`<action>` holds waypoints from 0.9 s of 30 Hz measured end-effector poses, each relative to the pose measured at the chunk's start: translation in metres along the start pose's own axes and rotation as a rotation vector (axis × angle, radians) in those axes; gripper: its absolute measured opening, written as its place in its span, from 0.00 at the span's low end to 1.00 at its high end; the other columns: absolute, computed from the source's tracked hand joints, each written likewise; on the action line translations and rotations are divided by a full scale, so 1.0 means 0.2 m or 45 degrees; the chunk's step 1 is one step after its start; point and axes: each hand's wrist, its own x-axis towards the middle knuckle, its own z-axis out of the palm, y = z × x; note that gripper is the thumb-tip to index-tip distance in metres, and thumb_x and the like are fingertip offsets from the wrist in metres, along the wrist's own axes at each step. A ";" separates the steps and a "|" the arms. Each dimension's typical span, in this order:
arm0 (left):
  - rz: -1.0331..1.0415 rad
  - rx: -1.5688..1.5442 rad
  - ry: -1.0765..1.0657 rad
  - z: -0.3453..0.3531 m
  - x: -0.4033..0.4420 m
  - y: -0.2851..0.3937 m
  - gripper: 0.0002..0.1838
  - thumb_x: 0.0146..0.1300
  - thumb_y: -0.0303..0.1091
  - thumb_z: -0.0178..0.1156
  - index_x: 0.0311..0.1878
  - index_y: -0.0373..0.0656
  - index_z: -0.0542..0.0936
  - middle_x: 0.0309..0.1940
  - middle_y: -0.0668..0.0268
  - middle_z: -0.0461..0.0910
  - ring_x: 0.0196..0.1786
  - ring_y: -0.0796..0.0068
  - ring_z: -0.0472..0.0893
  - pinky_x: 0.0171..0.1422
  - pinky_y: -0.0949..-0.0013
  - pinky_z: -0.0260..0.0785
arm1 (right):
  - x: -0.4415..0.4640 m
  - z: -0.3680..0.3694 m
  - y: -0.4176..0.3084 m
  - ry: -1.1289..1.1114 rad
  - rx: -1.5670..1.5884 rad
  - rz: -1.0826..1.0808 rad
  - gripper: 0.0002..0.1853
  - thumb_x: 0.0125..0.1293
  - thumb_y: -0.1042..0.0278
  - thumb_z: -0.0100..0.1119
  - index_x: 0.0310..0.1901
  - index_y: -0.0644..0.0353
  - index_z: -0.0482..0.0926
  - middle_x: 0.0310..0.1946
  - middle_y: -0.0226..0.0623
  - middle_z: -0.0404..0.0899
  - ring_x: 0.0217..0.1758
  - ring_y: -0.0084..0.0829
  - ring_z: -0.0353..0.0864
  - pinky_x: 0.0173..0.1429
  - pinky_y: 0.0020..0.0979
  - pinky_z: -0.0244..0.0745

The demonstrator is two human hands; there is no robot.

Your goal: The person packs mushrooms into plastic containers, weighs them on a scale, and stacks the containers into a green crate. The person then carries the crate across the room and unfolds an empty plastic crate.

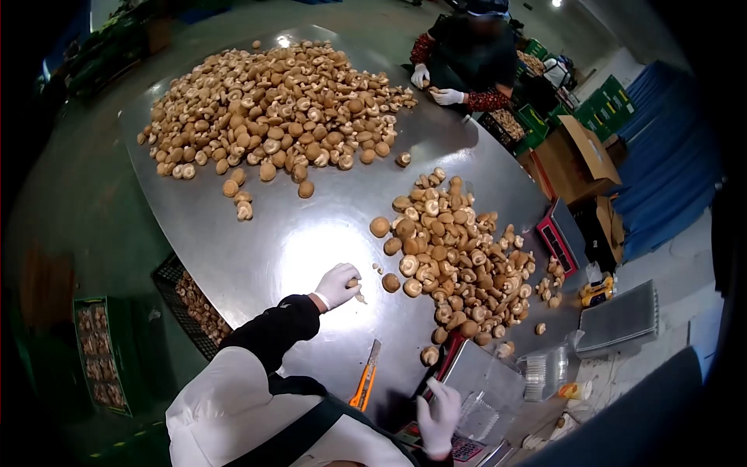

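My left hand (336, 287), in a white glove, is closed on a small mushroom (352, 283) just above the steel table (264, 226). A pale scrap (360, 298) shows right by its fingertips. My right hand (440, 416), also gloved, is raised at the lower right with thumb and fingers apart, holding nothing I can see. Clear plastic trays (486, 409) are beside it. Between my hands lies an orange box cutter (365, 381) with its blade out. Loose mushrooms (467, 265) are heaped to the right of my left hand.
A larger mushroom pile (272, 109) covers the table's far left. Across the table a co-worker (467, 66) in white gloves handles a mushroom. A red scale (556, 237) stands at the right edge. A black crate (198, 303) of mushrooms sits below the left edge.
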 end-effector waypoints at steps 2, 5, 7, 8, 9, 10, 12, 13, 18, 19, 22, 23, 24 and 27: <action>0.088 0.032 -0.041 0.02 0.11 0.00 0.08 0.50 0.30 0.55 0.36 0.42 0.75 0.35 0.63 0.73 0.42 0.60 0.73 0.47 0.63 0.67 | 0.19 0.18 -0.06 -0.094 0.075 -0.082 0.17 0.48 0.75 0.63 0.44 0.60 0.77 0.38 0.39 0.77 0.42 0.42 0.73 0.48 0.37 0.67; 0.248 0.182 -0.121 0.09 0.29 0.02 0.15 0.51 0.31 0.57 0.45 0.48 0.75 0.47 0.63 0.72 0.43 0.60 0.73 0.47 0.62 0.70 | 0.37 0.38 -0.04 -0.227 0.180 -0.114 0.15 0.50 0.73 0.63 0.43 0.59 0.77 0.38 0.39 0.77 0.43 0.42 0.74 0.48 0.37 0.67; 0.215 0.425 -0.445 0.11 0.36 0.04 0.15 0.53 0.34 0.58 0.46 0.52 0.76 0.50 0.64 0.70 0.45 0.61 0.73 0.44 0.61 0.72 | 0.47 0.48 0.01 -0.376 0.148 -0.121 0.13 0.52 0.71 0.61 0.42 0.58 0.78 0.39 0.39 0.77 0.43 0.42 0.74 0.48 0.37 0.68; 0.260 0.510 -0.516 0.14 0.39 0.02 0.10 0.54 0.35 0.56 0.40 0.50 0.78 0.45 0.64 0.72 0.44 0.61 0.74 0.41 0.61 0.73 | 0.52 0.52 0.04 -0.359 0.134 -0.118 0.12 0.53 0.69 0.61 0.40 0.58 0.78 0.39 0.41 0.78 0.43 0.44 0.74 0.48 0.37 0.69; 0.259 0.532 -0.551 0.17 0.40 -0.01 0.08 0.55 0.36 0.55 0.37 0.48 0.79 0.41 0.63 0.73 0.42 0.60 0.75 0.41 0.60 0.72 | 0.57 0.56 0.08 -0.315 0.181 -0.104 0.11 0.54 0.69 0.60 0.40 0.59 0.78 0.39 0.42 0.78 0.43 0.44 0.75 0.48 0.37 0.70; 0.258 0.555 -0.586 0.20 0.42 -0.05 0.07 0.56 0.36 0.53 0.33 0.47 0.79 0.38 0.63 0.74 0.40 0.59 0.76 0.40 0.59 0.72 | 0.62 0.60 0.13 -0.272 0.227 -0.091 0.11 0.54 0.69 0.60 0.39 0.60 0.78 0.38 0.43 0.78 0.42 0.44 0.75 0.47 0.37 0.70; 0.141 0.455 -0.917 0.00 0.41 -0.01 0.09 0.53 0.33 0.51 0.31 0.41 0.80 0.32 0.54 0.79 0.35 0.53 0.79 0.42 0.57 0.72 | 0.70 0.61 0.19 -0.204 0.170 0.104 0.12 0.54 0.71 0.61 0.41 0.60 0.79 0.38 0.42 0.78 0.45 0.42 0.74 0.51 0.35 0.69; 0.087 0.532 -1.242 -0.16 0.39 0.02 0.11 0.51 0.32 0.52 0.34 0.40 0.82 0.32 0.53 0.81 0.36 0.51 0.80 0.40 0.58 0.71 | 0.74 0.60 0.23 -0.138 0.189 0.139 0.12 0.54 0.70 0.61 0.41 0.60 0.79 0.38 0.41 0.78 0.45 0.41 0.75 0.52 0.34 0.69; 0.065 -0.113 -1.709 -0.53 0.31 -0.21 0.18 0.52 0.36 0.64 0.47 0.41 0.80 0.30 0.62 0.81 0.31 0.75 0.78 0.37 0.68 0.71 | 0.99 0.64 0.54 0.192 0.069 0.221 0.15 0.55 0.68 0.59 0.45 0.62 0.77 0.42 0.46 0.77 0.50 0.46 0.72 0.57 0.40 0.65; 0.059 -0.112 -1.411 -0.52 0.35 -0.23 0.17 0.53 0.35 0.62 0.46 0.41 0.80 0.30 0.61 0.81 0.32 0.70 0.78 0.40 0.67 0.71 | 1.05 0.68 0.59 0.296 -0.052 0.248 0.18 0.55 0.66 0.60 0.48 0.62 0.75 0.46 0.49 0.75 0.52 0.48 0.70 0.59 0.41 0.62; -0.292 -0.109 -0.780 -0.45 0.63 -0.15 0.16 0.56 0.38 0.58 0.46 0.40 0.78 0.32 0.56 0.79 0.37 0.61 0.78 0.49 0.66 0.69 | 1.15 0.87 0.76 0.251 -0.215 0.421 0.29 0.53 0.49 0.60 0.53 0.60 0.72 0.54 0.53 0.68 0.57 0.53 0.64 0.62 0.45 0.58; -0.164 -0.119 -0.559 -0.38 0.72 -0.17 0.18 0.57 0.40 0.57 0.48 0.40 0.77 0.37 0.55 0.78 0.42 0.59 0.76 0.53 0.66 0.67 | 1.16 0.87 0.70 0.205 -0.345 0.474 0.31 0.51 0.47 0.61 0.53 0.58 0.73 0.53 0.52 0.68 0.57 0.52 0.64 0.62 0.46 0.58; -0.038 -0.133 -0.336 -0.29 0.79 -0.21 0.20 0.58 0.41 0.56 0.50 0.41 0.76 0.42 0.54 0.76 0.47 0.57 0.74 0.57 0.66 0.65 | 1.18 0.85 0.63 0.156 -0.477 0.524 0.32 0.49 0.45 0.61 0.53 0.57 0.73 0.53 0.52 0.69 0.57 0.51 0.65 0.62 0.46 0.58; -0.033 -0.005 -0.201 -0.05 0.88 -0.18 0.28 0.58 0.45 0.56 0.60 0.45 0.70 0.58 0.51 0.64 0.61 0.52 0.63 0.65 0.59 0.57 | 1.13 0.79 0.64 0.134 -0.251 0.339 0.29 0.46 0.51 0.65 0.50 0.54 0.74 0.49 0.44 0.71 0.55 0.45 0.67 0.57 0.44 0.62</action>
